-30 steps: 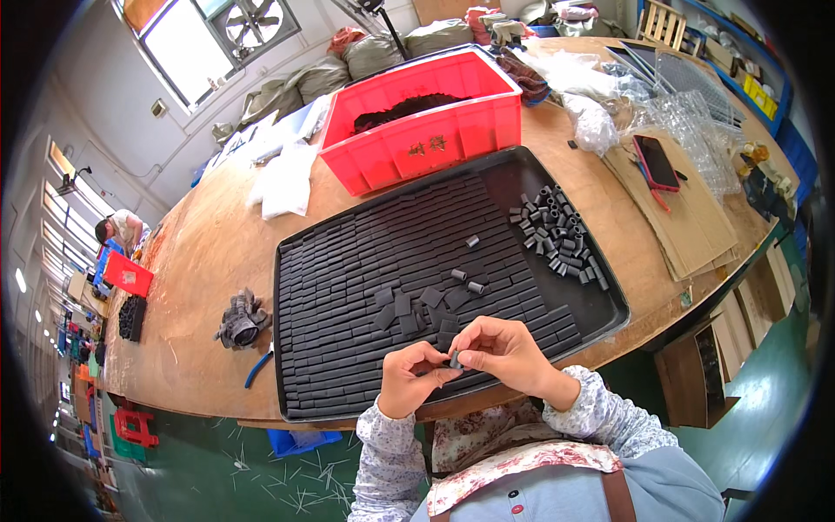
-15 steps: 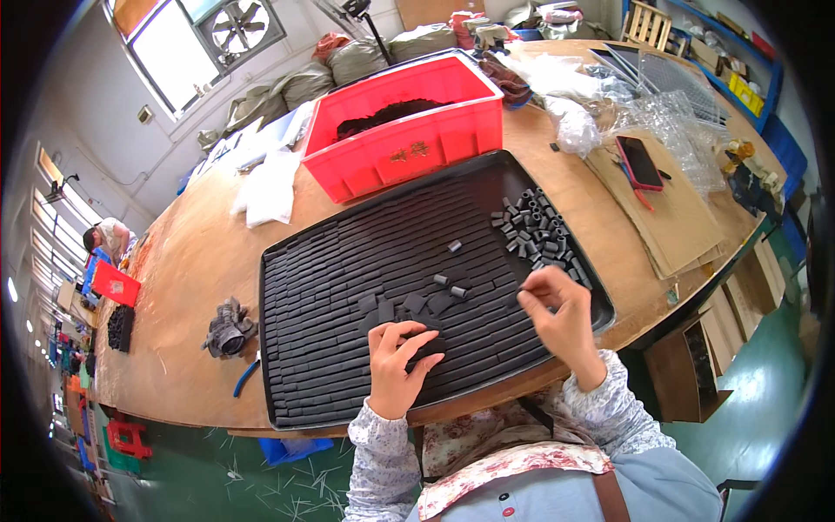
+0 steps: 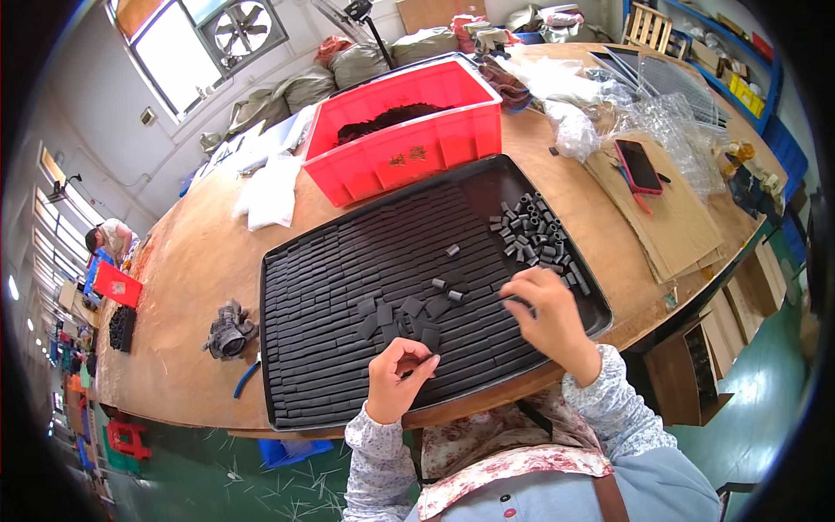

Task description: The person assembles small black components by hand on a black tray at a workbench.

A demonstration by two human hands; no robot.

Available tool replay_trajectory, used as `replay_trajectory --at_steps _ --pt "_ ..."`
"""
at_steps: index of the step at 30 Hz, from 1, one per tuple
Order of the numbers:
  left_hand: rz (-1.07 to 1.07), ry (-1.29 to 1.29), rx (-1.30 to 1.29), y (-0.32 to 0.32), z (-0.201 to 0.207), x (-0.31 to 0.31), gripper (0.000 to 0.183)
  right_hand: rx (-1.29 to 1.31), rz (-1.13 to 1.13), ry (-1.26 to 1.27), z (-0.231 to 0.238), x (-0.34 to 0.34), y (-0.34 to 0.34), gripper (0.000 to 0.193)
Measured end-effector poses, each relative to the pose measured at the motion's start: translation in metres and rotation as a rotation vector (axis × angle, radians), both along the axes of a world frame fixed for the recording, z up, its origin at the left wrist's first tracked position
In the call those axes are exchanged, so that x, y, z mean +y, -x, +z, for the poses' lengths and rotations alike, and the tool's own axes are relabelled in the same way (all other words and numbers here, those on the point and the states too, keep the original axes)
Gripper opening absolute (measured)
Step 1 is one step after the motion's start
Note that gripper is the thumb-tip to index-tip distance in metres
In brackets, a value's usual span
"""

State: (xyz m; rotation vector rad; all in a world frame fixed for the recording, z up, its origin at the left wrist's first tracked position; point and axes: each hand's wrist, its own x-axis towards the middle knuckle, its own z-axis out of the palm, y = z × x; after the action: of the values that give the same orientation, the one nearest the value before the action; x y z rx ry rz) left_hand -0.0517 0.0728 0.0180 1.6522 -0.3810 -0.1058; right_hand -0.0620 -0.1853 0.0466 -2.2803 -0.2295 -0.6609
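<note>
A black tray (image 3: 598,324) lies before me, most of it covered by tight rows of small dark strips (image 3: 330,287). My left hand (image 3: 396,376) is closed in a pinch low over these rows; whatever sits between its fingertips blends into the dark background. Just beyond it lie loose flat black squares (image 3: 412,306). My right hand (image 3: 555,320) hovers over the tray's right part, thumb and fingers curled together around something dark that I cannot make out. Farther right in the tray is a heap of short grey-black tubes (image 3: 541,230). A few stray tubes (image 3: 456,296) rest on the rows.
A red bin (image 3: 409,161) with dark material stands behind the tray. To the right are a phone (image 3: 639,165) on cardboard (image 3: 665,222) and clear plastic bags (image 3: 670,104). A dark glove-like cloth (image 3: 230,329) and blue-handled tool (image 3: 247,379) lie left. Another person (image 3: 113,237) is far left.
My right hand has shifted slightly left, away from the tube heap. The left hand has drawn a little nearer to me, its fingers closing tighter, uncovering more black squares.
</note>
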Motion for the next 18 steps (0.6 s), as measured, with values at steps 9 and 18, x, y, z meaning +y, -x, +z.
replay_trajectory --at_steps 9,18 --pt "-0.147 0.141 -0.014 0.001 0.004 0.006 0.019 -0.007 0.077 0.296 -0.016 0.054 -0.04 0.028" --pt "-0.153 0.026 0.174 0.0 -0.001 0.014 0.017 0.563 0.714 -1.071 0.003 0.061 0.002 0.011"
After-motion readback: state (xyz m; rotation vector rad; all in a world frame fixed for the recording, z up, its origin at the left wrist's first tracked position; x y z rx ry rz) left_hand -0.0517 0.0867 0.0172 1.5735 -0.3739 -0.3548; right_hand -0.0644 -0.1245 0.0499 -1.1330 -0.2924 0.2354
